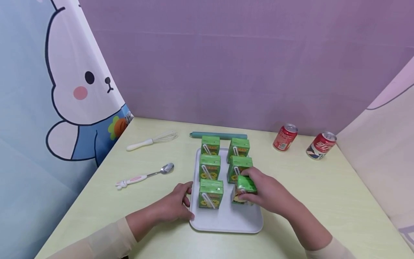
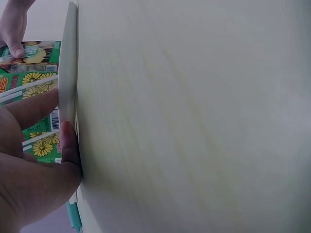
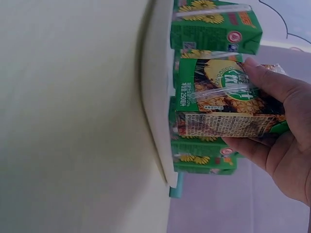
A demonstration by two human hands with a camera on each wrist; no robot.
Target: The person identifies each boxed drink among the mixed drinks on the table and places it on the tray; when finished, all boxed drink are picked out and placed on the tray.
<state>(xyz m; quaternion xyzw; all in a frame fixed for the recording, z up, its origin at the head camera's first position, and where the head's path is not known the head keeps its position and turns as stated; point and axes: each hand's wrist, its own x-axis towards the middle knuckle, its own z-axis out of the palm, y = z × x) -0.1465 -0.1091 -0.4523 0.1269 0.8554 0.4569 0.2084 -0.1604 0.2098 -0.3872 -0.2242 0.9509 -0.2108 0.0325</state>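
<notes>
My right hand [image 1: 270, 190] grips a green juice box [image 3: 228, 97] by its sides, thumb on one face and fingers on the other. Pineapples are printed on this juice box, and a wrapped straw runs along its front. It is over the front right part of a white tray [image 1: 226, 225]. Three more boxes stand in the tray's left column, the nearest juice box [image 1: 211, 194] at the front; two others stand behind the held one. At the tray's left edge, my left hand [image 1: 176, 203] holds the rim between thumb and fingers.
To the left lie a whisk [image 1: 152, 141] and a spoon [image 1: 145, 177] with a rabbit handle. A teal rod [image 1: 223, 135] lies behind the tray. Two red cans stand at the back right, one can [image 1: 285, 137] left of the other can [image 1: 321, 145]. A purple curtain [image 1: 226, 64] hangs behind the table.
</notes>
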